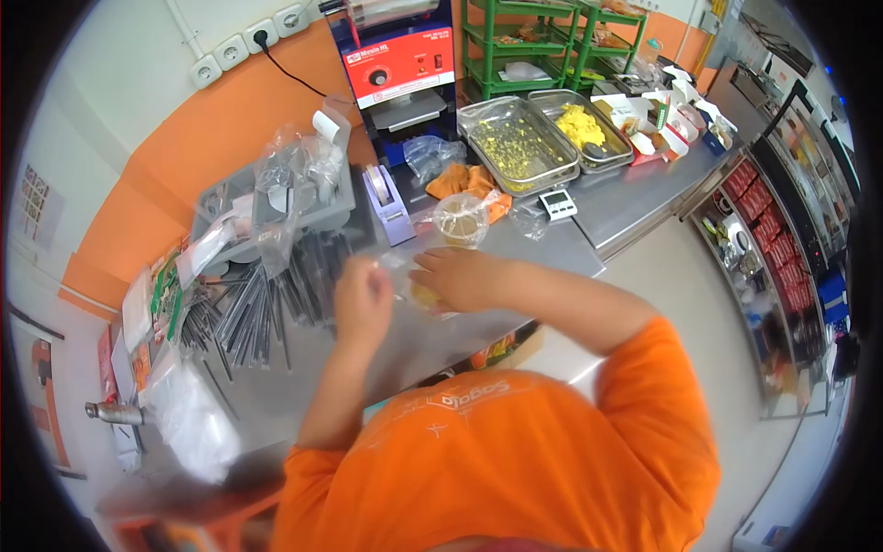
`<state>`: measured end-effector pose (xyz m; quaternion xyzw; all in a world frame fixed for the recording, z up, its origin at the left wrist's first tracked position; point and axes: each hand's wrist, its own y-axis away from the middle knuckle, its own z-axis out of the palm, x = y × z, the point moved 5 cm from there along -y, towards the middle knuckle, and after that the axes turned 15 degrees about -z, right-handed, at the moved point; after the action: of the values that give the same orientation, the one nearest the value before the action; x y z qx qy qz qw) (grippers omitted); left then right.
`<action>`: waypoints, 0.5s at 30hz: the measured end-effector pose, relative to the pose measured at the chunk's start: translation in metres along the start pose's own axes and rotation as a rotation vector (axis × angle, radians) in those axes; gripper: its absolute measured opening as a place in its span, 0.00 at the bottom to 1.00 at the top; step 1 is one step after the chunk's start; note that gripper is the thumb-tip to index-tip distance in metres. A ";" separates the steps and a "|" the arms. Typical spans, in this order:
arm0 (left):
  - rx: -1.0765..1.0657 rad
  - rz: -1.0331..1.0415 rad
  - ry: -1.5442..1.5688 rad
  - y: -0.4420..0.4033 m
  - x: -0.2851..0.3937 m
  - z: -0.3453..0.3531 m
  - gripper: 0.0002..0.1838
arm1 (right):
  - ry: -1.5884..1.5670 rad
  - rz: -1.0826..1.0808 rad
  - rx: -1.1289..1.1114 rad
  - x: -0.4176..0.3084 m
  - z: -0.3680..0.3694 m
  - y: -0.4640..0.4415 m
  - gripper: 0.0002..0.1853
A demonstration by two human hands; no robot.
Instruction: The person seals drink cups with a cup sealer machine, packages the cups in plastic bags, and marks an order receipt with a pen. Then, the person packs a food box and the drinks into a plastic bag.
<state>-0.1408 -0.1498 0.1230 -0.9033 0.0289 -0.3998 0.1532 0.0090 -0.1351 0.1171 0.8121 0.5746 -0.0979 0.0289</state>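
Note:
My left hand (363, 296) is raised over the steel table, its fingers closed in a pinch; whatever lies in them is too blurred to make out. Just to its right, my right hand (457, 279) bends its fingers over a small clear plastic bag (423, 296) with something yellowish inside. Behind my right hand stands a clear plastic cup (460, 223) with brownish-yellow contents. A lilac tape dispenser (391, 210) sits beyond the gap between my hands. Bundles of dark, thin straws (248, 317) lie to the left of my left hand.
A grey bin (317, 207) holds plastic packaging. A red and blue sealing machine (400, 69) stands at the back. Right of it are metal trays (520, 184) with yellow food, a white timer (557, 204) and an orange cloth (469, 181). White plastic bags (191, 419) lie front left.

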 end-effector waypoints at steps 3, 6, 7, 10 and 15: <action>0.156 -0.051 0.014 -0.006 -0.014 -0.019 0.06 | 0.044 0.030 -0.171 0.008 -0.024 0.034 0.23; 0.049 -0.379 0.525 -0.011 -0.029 -0.002 0.06 | 0.451 -0.324 -0.253 0.002 -0.033 0.054 0.16; -0.069 -0.629 0.911 -0.013 -0.036 0.011 0.08 | 0.138 -0.264 -0.060 0.006 -0.043 0.056 0.14; -0.277 -0.502 1.220 -0.023 -0.029 0.045 0.13 | -0.541 0.021 0.285 0.035 -0.043 0.052 0.10; -0.608 -0.315 0.677 -0.027 0.028 0.066 0.12 | -0.705 0.414 0.557 0.052 -0.043 0.019 0.07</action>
<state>-0.0749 -0.1119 0.1095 -0.7196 0.0557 -0.6632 -0.1982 0.0493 -0.0864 0.1476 0.8035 0.3083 -0.5088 0.0222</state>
